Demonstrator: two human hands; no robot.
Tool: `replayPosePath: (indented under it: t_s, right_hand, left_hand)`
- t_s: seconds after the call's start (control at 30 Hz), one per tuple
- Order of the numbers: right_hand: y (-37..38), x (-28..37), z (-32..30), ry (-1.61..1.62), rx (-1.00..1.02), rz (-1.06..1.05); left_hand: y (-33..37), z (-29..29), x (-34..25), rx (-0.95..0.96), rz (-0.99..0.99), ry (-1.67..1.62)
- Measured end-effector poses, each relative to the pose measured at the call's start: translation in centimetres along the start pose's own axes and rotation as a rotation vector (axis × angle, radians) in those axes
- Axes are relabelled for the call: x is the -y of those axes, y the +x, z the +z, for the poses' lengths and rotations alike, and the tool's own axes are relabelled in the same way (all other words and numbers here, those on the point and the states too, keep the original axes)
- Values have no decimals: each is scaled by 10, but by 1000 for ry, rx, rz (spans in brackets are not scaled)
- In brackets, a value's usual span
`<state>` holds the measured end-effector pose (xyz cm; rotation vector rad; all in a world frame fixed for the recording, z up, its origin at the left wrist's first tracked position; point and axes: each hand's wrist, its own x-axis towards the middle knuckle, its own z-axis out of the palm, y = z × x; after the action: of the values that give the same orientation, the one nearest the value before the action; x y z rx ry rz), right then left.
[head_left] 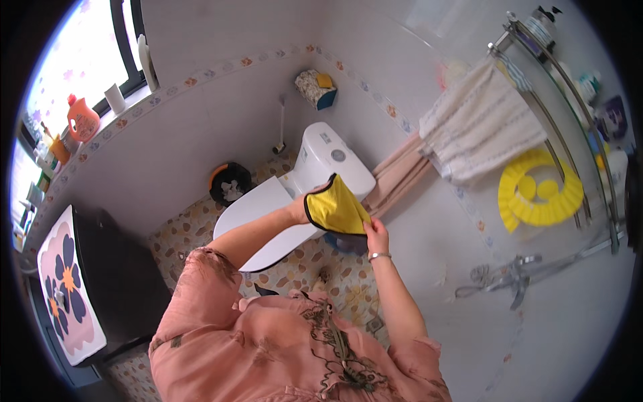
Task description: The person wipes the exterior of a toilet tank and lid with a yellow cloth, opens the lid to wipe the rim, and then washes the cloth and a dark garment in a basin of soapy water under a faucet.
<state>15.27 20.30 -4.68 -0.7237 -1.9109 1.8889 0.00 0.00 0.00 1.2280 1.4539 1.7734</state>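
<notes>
A yellow cloth with black edging is stretched between my hands, above the white toilet. My left hand is at its left edge, and the cloth covers most of that hand's fingers. At the lower right corner, my right hand pinches the cloth between thumb and fingers. A bracelet circles my right wrist. Beneath the cloth, the toilet lid is down.
A black bin with white waste stands left of the toilet. A toilet brush is by the wall. Towels and a yellow shower cap hang from the right rack. A dark cabinet stands left; bottles line the windowsill.
</notes>
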Motion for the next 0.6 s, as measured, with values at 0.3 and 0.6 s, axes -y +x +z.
replayPosePath:
  t_s: [0.3,0.6]
  right_hand:
    - [185,26,6,-866,235,-273]
    - [254,1,33,-754,349,-621]
  left_hand:
    - [76,-102,66,-431,-427,1129]
    - [157,-26,126,-734,-240,1066]
